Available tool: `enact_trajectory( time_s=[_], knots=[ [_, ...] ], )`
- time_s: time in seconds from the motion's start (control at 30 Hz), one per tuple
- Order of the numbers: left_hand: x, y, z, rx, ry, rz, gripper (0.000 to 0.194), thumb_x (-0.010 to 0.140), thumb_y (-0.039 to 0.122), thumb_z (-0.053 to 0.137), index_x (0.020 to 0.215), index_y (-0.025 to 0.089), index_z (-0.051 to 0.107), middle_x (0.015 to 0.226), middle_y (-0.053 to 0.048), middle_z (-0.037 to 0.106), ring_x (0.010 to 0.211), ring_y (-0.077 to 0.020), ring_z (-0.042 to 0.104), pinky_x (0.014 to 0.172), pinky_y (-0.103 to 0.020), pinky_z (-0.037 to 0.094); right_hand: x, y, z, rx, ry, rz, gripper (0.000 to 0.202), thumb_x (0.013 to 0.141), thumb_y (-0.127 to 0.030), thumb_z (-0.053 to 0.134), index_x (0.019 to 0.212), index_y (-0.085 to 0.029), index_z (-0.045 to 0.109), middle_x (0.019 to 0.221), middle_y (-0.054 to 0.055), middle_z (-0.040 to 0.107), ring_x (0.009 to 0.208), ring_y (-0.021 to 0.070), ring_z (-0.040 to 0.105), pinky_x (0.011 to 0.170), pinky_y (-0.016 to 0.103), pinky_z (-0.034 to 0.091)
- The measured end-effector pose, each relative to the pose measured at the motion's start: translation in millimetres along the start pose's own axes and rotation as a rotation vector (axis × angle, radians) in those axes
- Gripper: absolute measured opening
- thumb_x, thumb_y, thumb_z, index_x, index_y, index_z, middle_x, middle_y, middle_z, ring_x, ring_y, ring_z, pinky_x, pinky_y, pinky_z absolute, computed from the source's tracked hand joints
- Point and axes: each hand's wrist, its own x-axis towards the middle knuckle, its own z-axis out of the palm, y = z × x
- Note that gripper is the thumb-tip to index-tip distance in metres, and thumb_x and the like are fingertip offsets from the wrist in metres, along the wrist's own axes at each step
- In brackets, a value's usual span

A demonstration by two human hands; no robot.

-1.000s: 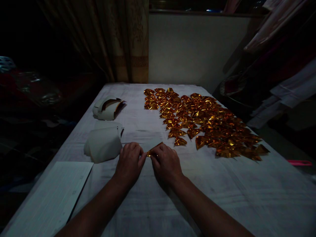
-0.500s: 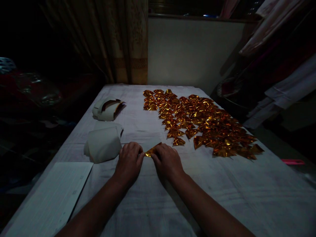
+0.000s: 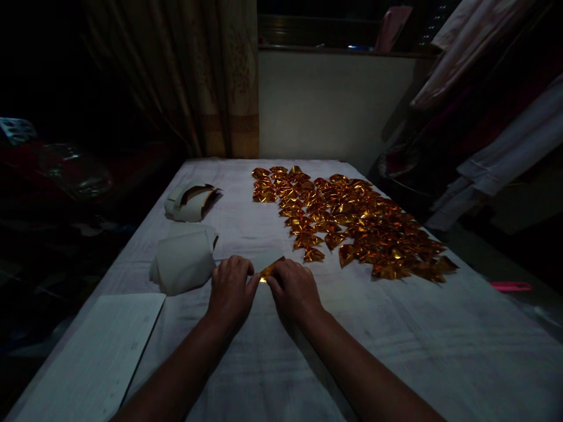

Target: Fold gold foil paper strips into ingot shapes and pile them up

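Note:
Between my two hands lies a small piece of gold foil paper [image 3: 272, 268], partly folded, on the white cloth. My right hand [image 3: 295, 288] has its fingers closed over the foil's right side and hides part of it. My left hand [image 3: 231, 288] is at the foil's left end, with thumb and fingers drawn together; what its fingertips grip is hidden. Past my hands, many folded gold foil pieces [image 3: 365, 217] lie in rows across the right and middle of the table.
A curled stack of pale paper [image 3: 185, 261] is left of my left hand, with another curled stack [image 3: 191, 205] behind it. A flat white board [image 3: 101, 346] lies front left. Hanging clothes [image 3: 505, 146] are at the right.
The view has tilted up slightly and shifted right. Both hands stay at the gold foil, and less of its left end shows between them.

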Motion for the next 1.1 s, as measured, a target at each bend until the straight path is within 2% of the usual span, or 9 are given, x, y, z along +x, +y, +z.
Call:
enact_trajectory(
  time_s=[0.17,0.33,0.47,0.57,0.67,0.87,1.1],
  knots=[
    [-0.4,-2.0,-1.0,-0.021,-0.045,-0.026,0.007,0.093,0.023,0.054,0.089,0.022,0.060,0.096,-0.004,0.062,0.097,-0.0249,0.054,0.086,-0.039,0.039,-1.3,1.4,3.7,0.015,0.039,-0.008,0.004,0.093,-0.024,0.063,0.090,-0.021,0.064,0.097,0.003,0.069,0.094,0.0197,0.060,0.077,0.031,0.033],
    [-0.7,-0.4,1.1,-0.021,-0.009,-0.017,0.010,0.093,0.019,0.051,0.091,0.022,0.060,0.097,-0.005,0.063,0.097,-0.0253,0.054,0.085,-0.040,0.040,-2.0,2.5,6.9,0.033,0.089,-0.023,0.003,0.092,-0.022,0.064,0.088,-0.021,0.064,0.094,0.002,0.069,0.090,0.0189,0.060,0.076,0.031,0.033],
    [-7.0,5.4,1.1,-0.071,0.090,0.095,0.019,0.091,0.010,0.049,0.097,0.021,0.063,0.099,-0.006,0.064,0.097,-0.0244,0.055,0.087,-0.040,0.042,-3.1,3.4,8.3,0.062,0.123,-0.037,0.004,0.091,-0.021,0.064,0.087,-0.022,0.064,0.092,0.001,0.069,0.090,0.0188,0.060,0.077,0.031,0.033],
    [-16.0,9.2,-1.3,-0.089,0.139,0.218,0.022,0.092,0.013,0.052,0.106,0.022,0.066,0.104,-0.006,0.066,0.099,-0.0239,0.056,0.088,-0.040,0.043,-4.4,4.4,10.3,0.074,0.136,-0.038,0.003,0.091,-0.021,0.065,0.088,-0.021,0.064,0.093,0.002,0.069,0.090,0.0189,0.060,0.078,0.031,0.033],
    [-24.3,10.1,-2.6,-0.049,0.102,0.290,0.025,0.092,0.013,0.055,0.111,0.024,0.067,0.103,-0.006,0.068,0.097,-0.0234,0.058,0.087,-0.040,0.044,-5.3,5.6,12.4,0.074,0.149,-0.046,0.003,0.092,-0.021,0.065,0.089,-0.020,0.064,0.093,0.002,0.068,0.091,0.0192,0.060,0.079,0.031,0.034],
    [-29.4,9.2,-0.8,0.044,0.100,0.294,0.029,0.090,0.009,0.054,0.112,0.023,0.068,0.107,-0.006,0.070,0.097,-0.0241,0.060,0.087,-0.040,0.044,-5.6,6.5,15.1,0.107,0.168,-0.064,0.005,0.092,-0.022,0.063,0.088,-0.020,0.064,0.092,0.002,0.068,0.090,0.0194,0.060,0.080,0.031,0.034],
    [-27.4,15.2,-8.3,0.126,0.072,0.320,0.033,0.087,0.008,0.056,0.115,0.022,0.067,0.106,-0.006,0.070,0.095,-0.0256,0.059,0.087,-0.043,0.043,-9.5,11.9,11.8,0.128,0.191,-0.088,0.007,0.093,-0.018,0.060,0.089,-0.021,0.065,0.094,0.003,0.067,0.093,0.0196,0.058,0.083,0.031,0.035]
  ],
)
